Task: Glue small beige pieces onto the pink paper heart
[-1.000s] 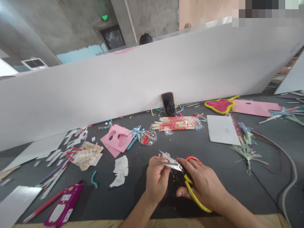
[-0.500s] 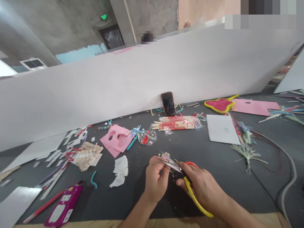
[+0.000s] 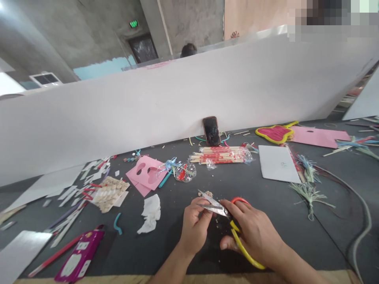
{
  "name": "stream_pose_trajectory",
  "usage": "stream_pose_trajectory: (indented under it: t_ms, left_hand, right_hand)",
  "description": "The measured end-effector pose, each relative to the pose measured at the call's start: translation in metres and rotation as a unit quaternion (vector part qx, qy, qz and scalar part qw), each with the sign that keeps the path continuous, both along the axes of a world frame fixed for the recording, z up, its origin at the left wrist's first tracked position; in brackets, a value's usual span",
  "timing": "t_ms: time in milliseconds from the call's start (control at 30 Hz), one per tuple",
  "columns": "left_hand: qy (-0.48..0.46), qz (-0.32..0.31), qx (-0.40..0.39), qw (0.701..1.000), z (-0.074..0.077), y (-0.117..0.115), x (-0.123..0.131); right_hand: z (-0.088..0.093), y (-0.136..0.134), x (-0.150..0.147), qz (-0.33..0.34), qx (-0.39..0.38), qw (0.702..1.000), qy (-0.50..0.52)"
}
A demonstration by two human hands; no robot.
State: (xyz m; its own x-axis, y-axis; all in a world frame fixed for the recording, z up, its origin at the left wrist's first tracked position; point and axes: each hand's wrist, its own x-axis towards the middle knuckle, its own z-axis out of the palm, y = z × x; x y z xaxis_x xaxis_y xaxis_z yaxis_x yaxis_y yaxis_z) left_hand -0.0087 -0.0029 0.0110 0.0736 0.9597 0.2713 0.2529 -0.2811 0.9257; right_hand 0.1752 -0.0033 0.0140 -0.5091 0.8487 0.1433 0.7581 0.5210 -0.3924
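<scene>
My right hand (image 3: 253, 232) grips a pair of scissors (image 3: 227, 221) with one red and one yellow handle loop; the steel blades point up and left and stand slightly apart. My left hand (image 3: 194, 227) is pinched just left of the blades, holding something small between them that I cannot make out. Small tan crumbs (image 3: 219, 225) lie scattered on the dark table (image 3: 266, 205) under and around both hands.
A white partition (image 3: 148, 106) runs along the table's far side with a phone (image 3: 211, 130) leaning on it. Nearby lie a stick bundle (image 3: 220, 154), pink cut card (image 3: 145, 173), white tissue (image 3: 151, 213), white sheet (image 3: 276, 163), purple pack (image 3: 78, 260) and grass-like strands (image 3: 309, 191).
The scissor blades closed at the half-second mark and have come slightly apart again. Both hands stay in the same spot; the view has shifted a little.
</scene>
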Motion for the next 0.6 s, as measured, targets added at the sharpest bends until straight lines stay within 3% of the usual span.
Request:
stream_pose_trajectory:
  t_ms: [100, 367, 600]
  left_hand:
    - [-0.028, -0.026, -0.034, 0.999, 0.001, 0.000, -0.001]
    - [-0.022, -0.042, -0.019, 0.999, 0.002, 0.001, -0.002]
    - [-0.202, -0.103, -0.155, 0.962, -0.009, 0.002, -0.001]
  right_hand:
    - [0.000, -0.001, 0.000, 0.001, -0.009, 1.000, 0.008]
    - [-0.005, 0.000, 0.001, -0.004, -0.011, 1.000, 0.019]
    - [-0.008, -0.002, 0.002, 0.023, -0.021, 0.998, 0.046]
